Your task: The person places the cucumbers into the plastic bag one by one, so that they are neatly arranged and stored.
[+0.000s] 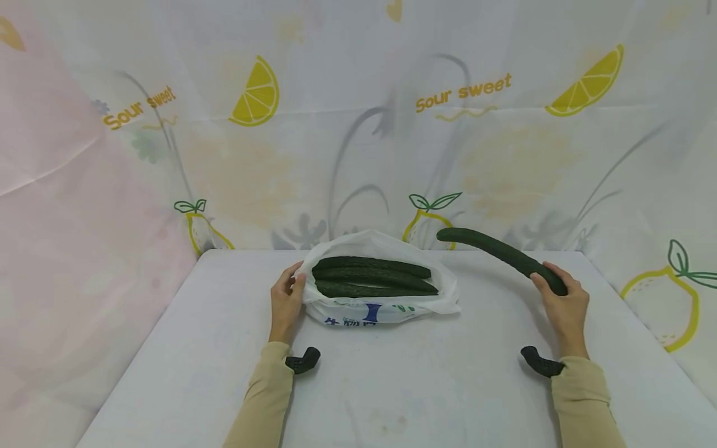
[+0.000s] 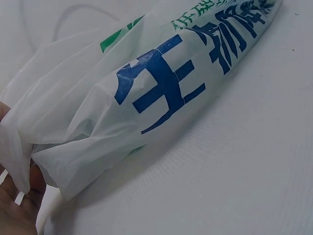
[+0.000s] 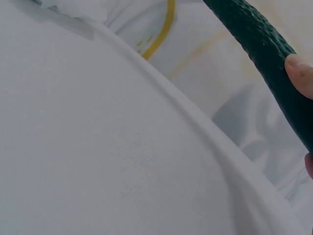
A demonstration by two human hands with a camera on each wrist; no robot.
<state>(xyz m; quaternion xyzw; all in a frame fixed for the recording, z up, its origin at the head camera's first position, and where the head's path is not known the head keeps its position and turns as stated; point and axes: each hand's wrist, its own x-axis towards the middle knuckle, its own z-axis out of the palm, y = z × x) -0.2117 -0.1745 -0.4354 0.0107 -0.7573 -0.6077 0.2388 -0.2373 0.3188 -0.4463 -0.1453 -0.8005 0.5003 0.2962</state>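
In the head view a white plastic bag [image 1: 364, 313] with blue and green print lies on the table, its mouth spread wide. Several dark green cucumbers [image 1: 372, 272] lie side by side inside it. My left hand [image 1: 287, 303] pinches the bag's left edge; the left wrist view shows the gathered plastic [image 2: 73, 161] at the fingers. At the right, my right hand [image 1: 566, 306] grips one long, slightly curved cucumber [image 1: 493, 247] by its near end. That cucumber is held above the table, its far end tilted up toward the bag's side.
A white-covered table [image 1: 426, 386] carries the bag near its back edge. Behind it hangs a patterned curtain [image 1: 358, 143] with lemon prints, and a pinkish stretch of cloth [image 1: 73, 261] hangs at the left. Dark curved pieces [image 1: 540, 362] sit at both wrists.
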